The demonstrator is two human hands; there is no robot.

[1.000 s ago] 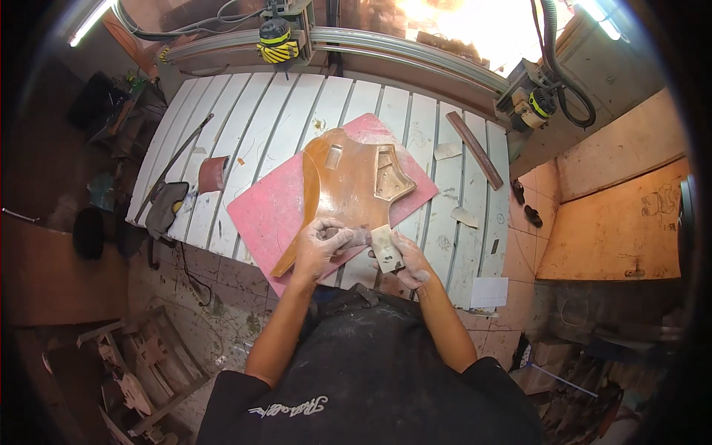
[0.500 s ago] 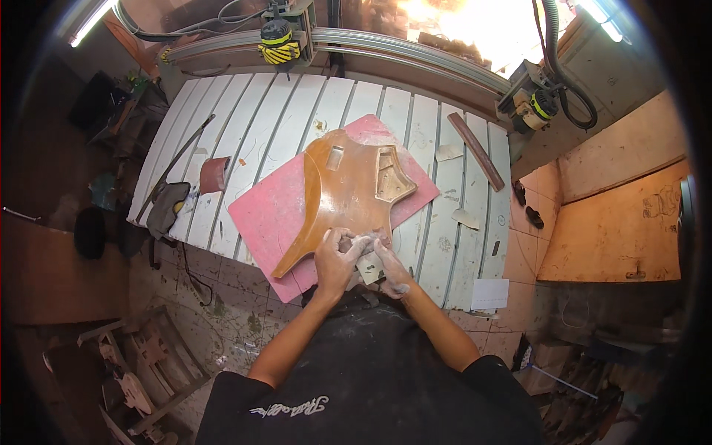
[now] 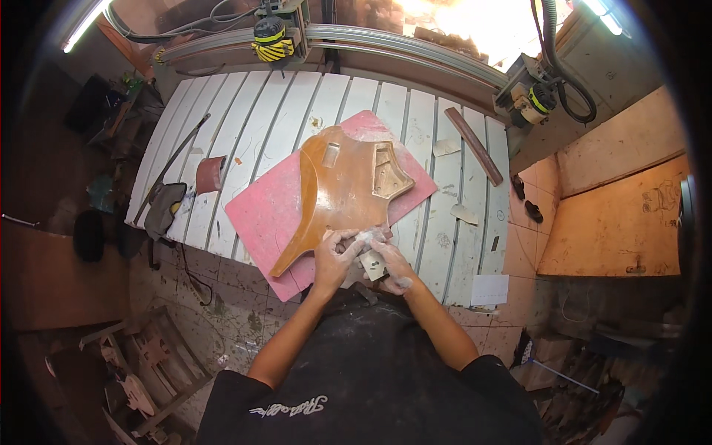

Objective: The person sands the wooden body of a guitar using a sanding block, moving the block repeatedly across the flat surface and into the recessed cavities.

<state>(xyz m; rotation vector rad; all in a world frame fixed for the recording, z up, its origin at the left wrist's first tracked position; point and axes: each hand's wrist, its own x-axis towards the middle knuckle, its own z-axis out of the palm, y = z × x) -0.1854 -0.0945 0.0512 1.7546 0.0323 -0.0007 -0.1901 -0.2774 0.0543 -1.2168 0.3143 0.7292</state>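
An amber-brown electric guitar body point(image 3: 345, 185) with routed cavities lies flat on a pink board point(image 3: 259, 211). Just off its near edge, close to my torso, my two dusty hands meet. My left hand point(image 3: 335, 259) is closed, thumb and fingers pinched at the upper part of a small pale piece of sandpaper point(image 3: 373, 265) with dark marks on its back. Fingers of my right hand point(image 3: 394, 265) curl round the same piece from the other side. White dust coats the fingertips, and the paper's upper part is hidden among them.
Under the board is a white slatted table point(image 3: 297, 96). On it lie a curled brown abrasive sheet point(image 3: 211, 175), a long dark-red bar point(image 3: 473, 146), pale scraps point(image 3: 465, 214) and a grey tool with a strap point(image 3: 165, 210). A machine rail point(image 3: 400, 48) spans the far side.
My hands stay together near the guitar body's edge, while the pale piece has turned and shifted slightly right between the fingers. The whole view has moved a little.
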